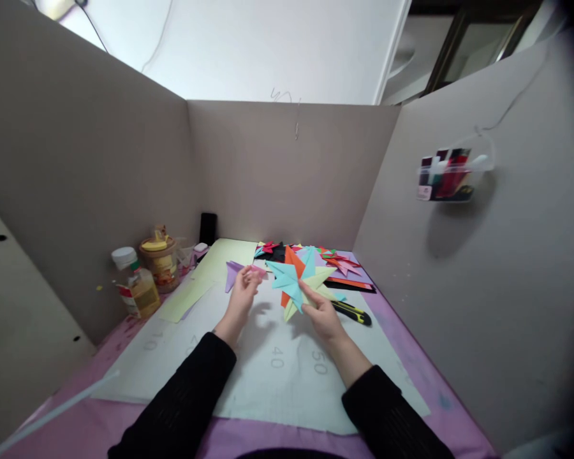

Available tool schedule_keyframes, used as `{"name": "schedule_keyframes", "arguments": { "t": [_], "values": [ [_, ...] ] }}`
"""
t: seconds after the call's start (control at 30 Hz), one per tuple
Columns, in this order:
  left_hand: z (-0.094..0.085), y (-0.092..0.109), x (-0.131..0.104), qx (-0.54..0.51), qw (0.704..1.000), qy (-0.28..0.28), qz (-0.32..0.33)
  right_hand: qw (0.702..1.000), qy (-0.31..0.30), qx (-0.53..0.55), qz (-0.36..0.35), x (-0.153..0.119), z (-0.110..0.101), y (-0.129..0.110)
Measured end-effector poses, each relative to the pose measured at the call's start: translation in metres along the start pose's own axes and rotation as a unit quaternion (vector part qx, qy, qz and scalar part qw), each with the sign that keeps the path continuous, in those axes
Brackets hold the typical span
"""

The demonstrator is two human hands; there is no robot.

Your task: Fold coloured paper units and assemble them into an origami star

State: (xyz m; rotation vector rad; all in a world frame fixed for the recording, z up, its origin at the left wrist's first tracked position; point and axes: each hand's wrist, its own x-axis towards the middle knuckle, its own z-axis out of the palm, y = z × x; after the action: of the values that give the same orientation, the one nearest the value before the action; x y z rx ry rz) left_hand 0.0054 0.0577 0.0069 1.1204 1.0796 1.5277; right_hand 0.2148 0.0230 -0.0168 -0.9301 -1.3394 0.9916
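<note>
My right hand (323,313) grips a many-pointed folded paper star (289,280) by its right side, thumb in front. Light blue, orange and pale yellow points make up the star, which is held up above the white sheet. To the left of it my left hand (243,294) is raised, with loosely bent fingers apart and nothing plainly held. Behind those fingertips shows pink paper (259,272), and a purple folded paper piece (232,275) is just left of them. A black and yellow utility knife (353,313) lies beyond my right hand, partly covered by it.
A numbered white sheet (253,389) covers the pink tabletop cloth (263,440). Pale yellow paper (224,258), a glue bottle (141,290) and a lidded tub (160,261) are at left. Colourful paper stars (342,260) lie at the back. Grey panels (291,172) enclose three sides.
</note>
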Motion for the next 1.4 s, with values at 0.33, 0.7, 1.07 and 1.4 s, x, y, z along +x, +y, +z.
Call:
{"name": "schedule_keyframes", "arguments": {
  "t": [0.33, 0.7, 1.07, 1.4],
  "values": [
    [-0.048, 0.032, 0.095, 0.309, 0.941, 0.12, 0.07, 0.993, 0.073, 0.091, 0.02, 0.005, -0.008, -0.002],
    [-0.004, -0.015, 0.107, 0.579, 0.808, -0.106, 0.034, 0.99, 0.081, 0.116, 0.027, 0.005, -0.012, -0.003],
    [0.009, -0.027, 0.104, 0.652, 0.749, -0.115, 0.021, 0.992, 0.075, 0.099, 0.014, 0.006, -0.012, -0.003],
    [0.021, -0.025, 0.119, 0.613, 0.782, -0.057, -0.103, 0.991, 0.083, 0.108, 0.019, 0.006, -0.009, -0.01]
  ]
}}
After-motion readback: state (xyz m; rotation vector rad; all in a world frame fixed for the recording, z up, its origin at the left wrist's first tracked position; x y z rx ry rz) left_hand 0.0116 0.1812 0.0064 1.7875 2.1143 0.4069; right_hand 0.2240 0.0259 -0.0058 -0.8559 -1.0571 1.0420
